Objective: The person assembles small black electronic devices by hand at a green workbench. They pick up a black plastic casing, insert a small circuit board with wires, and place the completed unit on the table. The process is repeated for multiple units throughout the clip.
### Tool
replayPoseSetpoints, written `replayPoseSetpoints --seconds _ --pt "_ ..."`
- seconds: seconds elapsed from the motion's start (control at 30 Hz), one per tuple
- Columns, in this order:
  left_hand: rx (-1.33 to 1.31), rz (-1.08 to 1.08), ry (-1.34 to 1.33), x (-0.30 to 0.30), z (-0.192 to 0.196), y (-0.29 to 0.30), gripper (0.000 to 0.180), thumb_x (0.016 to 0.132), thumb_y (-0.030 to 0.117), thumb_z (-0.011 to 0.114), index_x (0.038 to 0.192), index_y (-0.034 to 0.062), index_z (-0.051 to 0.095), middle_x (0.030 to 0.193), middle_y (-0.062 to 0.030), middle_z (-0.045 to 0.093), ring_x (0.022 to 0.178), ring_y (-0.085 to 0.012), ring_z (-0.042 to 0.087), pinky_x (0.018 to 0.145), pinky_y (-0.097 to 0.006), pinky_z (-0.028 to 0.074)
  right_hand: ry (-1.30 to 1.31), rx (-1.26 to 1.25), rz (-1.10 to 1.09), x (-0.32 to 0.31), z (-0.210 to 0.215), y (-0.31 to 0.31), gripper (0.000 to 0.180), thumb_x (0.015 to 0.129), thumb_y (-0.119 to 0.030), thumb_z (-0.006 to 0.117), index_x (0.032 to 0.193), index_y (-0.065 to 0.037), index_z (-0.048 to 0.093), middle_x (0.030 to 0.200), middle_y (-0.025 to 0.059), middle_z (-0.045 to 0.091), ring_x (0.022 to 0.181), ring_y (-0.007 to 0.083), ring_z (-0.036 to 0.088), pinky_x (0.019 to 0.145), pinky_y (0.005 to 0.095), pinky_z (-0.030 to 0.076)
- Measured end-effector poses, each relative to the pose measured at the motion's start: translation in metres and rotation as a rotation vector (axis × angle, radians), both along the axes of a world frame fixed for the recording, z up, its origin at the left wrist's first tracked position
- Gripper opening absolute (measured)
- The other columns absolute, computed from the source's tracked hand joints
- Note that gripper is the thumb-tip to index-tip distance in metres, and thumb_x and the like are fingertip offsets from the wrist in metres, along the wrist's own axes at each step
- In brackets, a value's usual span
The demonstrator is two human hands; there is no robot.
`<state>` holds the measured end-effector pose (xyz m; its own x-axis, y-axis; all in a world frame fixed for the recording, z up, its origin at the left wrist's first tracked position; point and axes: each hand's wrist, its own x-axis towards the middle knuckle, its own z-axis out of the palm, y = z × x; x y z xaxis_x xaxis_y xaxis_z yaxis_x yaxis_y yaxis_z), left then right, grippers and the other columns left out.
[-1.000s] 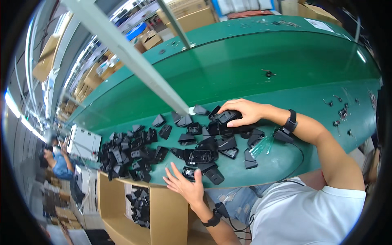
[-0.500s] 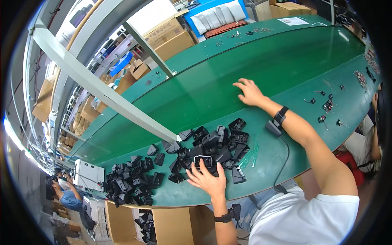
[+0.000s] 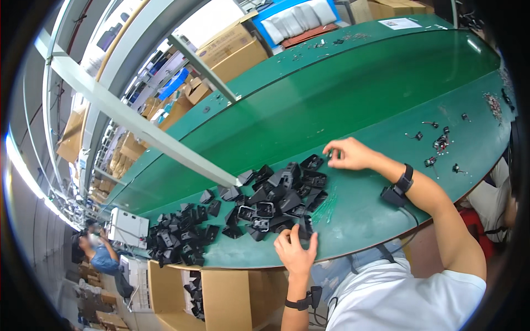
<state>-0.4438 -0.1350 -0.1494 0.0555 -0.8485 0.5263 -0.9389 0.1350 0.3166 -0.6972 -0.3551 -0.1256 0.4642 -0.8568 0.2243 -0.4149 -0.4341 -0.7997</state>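
Observation:
Near the front edge of the green bench, my left hand (image 3: pixel 296 252) has its thumb and fingers closed about the lower end of a small black plastic housing (image 3: pixel 305 226). That piece lies at the near right end of a loose pile of black plastic housings (image 3: pixel 276 193), several of them open and hollow. My right hand (image 3: pixel 353 154) is just right of the pile's far end. Its fingers are bent into a pinch, with a small dark bit at the tips that I cannot make out. Clear green strips (image 3: pixel 323 211) lie between the two hands.
A second heap of black housings (image 3: pixel 179 234) sits to the left. Small wired parts (image 3: pixel 441 142) are scattered at right. A grey metal post (image 3: pixel 149 129) slants down to the bench beside the pile. Below the bench edge stands an open cardboard box (image 3: pixel 226 295) with more housings.
My right hand has come down from the green channel toward the pile, its fingers curling in. My left hand has shifted right and nearer, from the pile's middle onto a housing at its edge.

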Motion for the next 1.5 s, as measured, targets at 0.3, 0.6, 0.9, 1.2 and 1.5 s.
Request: replayPoseSetpoints --seconds 0.3,0.6,0.9,1.2,1.5 --pt "-0.201 -0.161 0.234 -0.021 -0.003 0.004 0.024 0.094 0.015 0.063 0.111 -0.0022 0.066 0.108 -0.0181 0.069 0.1 -0.0327 0.065 0.091 -0.04 0.052 -0.046 -0.188 -0.023 -0.026 -0.034 0.046 0.025 0.089 -0.03 0.067 0.104 -0.011 0.06 0.076 0.0101 0.069 0.069 0.028 0.068 0.061 0.0402 0.052" --pt "0.846 -0.631 1.456 -0.094 0.043 -0.131 0.046 0.091 0.022 0.062 0.13 0.003 0.046 0.111 -0.0159 0.06 0.075 -0.025 0.064 0.049 -0.028 0.044 -0.564 -0.019 -0.272 -0.033 -0.02 0.051 0.023 0.086 -0.021 0.079 0.089 -0.003 0.065 0.083 0.0033 0.069 0.078 0.0077 0.063 0.07 0.0256 0.054" --pt "0.577 -0.74 0.979 -0.104 0.009 -0.148 0.057 0.079 0.002 0.078 0.124 0.0045 0.043 0.103 -0.0102 0.061 0.068 -0.011 0.062 0.054 -0.022 0.05 -0.474 0.163 -0.277 -0.046 -0.002 0.059 0.024 0.084 -0.019 0.081 0.083 -0.003 0.063 0.075 -0.0016 0.065 0.069 0.0041 0.058 0.062 0.0221 0.049" --pt "0.278 -0.795 0.743 -0.114 0.01 -0.154 0.053 0.073 0.004 0.075 0.123 -0.0015 0.059 0.132 -0.0191 0.058 0.123 -0.0289 0.057 0.106 -0.039 0.043 -0.542 0.23 -0.149 -0.059 -0.023 0.048 0.014 0.089 -0.009 0.073 0.097 0.001 0.068 0.091 0.0041 0.068 0.082 0.009 0.062 0.07 0.0238 0.052" --pt "0.424 -0.966 0.961 -0.106 0.001 -0.16 0.06 0.073 -0.002 0.073 0.131 -0.0019 0.055 0.144 -0.0202 0.05 0.129 -0.029 0.054 0.107 -0.04 0.043 -0.567 0.089 -0.212 -0.056 -0.013 0.049 0.011 0.09 -0.006 0.071 0.098 0.001 0.068 0.093 0.0047 0.068 0.083 0.0117 0.064 0.076 0.0262 0.052"
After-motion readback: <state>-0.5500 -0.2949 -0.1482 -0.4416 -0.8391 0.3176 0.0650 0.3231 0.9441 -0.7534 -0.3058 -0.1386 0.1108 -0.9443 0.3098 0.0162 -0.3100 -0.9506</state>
